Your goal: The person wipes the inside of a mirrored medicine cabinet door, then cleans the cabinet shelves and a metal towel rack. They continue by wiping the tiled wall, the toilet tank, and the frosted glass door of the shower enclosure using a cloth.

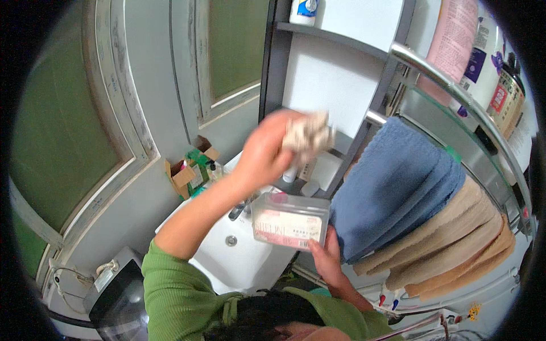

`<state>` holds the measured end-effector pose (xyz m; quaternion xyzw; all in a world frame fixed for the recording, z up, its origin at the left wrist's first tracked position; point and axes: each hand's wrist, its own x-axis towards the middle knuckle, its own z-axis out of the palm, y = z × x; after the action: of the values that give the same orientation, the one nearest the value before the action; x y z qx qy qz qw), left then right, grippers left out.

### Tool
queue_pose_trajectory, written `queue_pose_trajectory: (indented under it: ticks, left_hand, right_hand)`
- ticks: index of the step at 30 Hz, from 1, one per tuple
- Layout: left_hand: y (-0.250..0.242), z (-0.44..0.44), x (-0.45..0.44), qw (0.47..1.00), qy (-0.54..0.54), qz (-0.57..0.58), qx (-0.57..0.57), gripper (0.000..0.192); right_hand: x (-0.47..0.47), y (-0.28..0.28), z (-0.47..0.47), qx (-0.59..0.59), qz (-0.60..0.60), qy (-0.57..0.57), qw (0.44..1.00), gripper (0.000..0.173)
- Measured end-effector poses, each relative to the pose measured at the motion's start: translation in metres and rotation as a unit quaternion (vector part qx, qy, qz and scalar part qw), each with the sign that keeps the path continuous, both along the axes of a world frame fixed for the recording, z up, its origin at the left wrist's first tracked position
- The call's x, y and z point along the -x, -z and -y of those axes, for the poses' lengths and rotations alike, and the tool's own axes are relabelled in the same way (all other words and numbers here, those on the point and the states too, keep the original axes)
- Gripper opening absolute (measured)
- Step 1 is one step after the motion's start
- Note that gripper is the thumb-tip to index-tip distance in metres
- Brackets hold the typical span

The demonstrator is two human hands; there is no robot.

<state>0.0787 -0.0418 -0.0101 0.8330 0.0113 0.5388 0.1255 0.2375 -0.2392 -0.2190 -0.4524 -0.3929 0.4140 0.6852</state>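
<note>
My left hand [266,149] is raised in front of the shelf unit, closed around a crumpled beige cloth [309,134]; both are blurred. Below it, my right hand [328,251] holds a clear plastic box [291,221] by its lower right corner. The box bears a white and pink label with writing, and something pink shows near its top edge. It is tilted over the right part of the white washbasin [239,260]. Part of the dark faucet [236,210] shows left of the box.
Small bottles and a white container [310,188] stand on the low shelf. Opened cardboard boxes [181,177] sit at the basin's back left. Blue [396,187] and beige towels [452,226] hang at right below a metal rail [452,83] and bottles. A dark-lidded appliance [117,294] stands lower left.
</note>
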Motion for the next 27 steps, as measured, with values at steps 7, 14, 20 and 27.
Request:
queue_pose_trajectory:
  ticks: [7,14,20,27]
  left_hand:
    - [0.098,0.050,0.039,0.979,0.037,-0.177,0.093,0.057]
    - [0.142,0.045,0.120,0.965,-0.036,-0.183,0.183,0.042]
    - [0.142,0.068,0.097,0.969,-0.205,-0.112,0.085,0.047]
    - [0.127,0.084,0.083,0.963,-0.182,-0.193,-0.052,0.052]
  right_hand:
    - [0.023,0.003,-0.024,-0.023,-0.038,-0.065,0.997,0.068]
    - [0.030,0.001,-0.021,0.006,-0.012,-0.105,0.994,0.060]
    - [0.042,-0.004,-0.031,0.074,-0.201,-0.144,0.966,0.051]
    - [0.023,-0.012,-0.021,0.057,-0.171,-0.107,0.978,0.043]
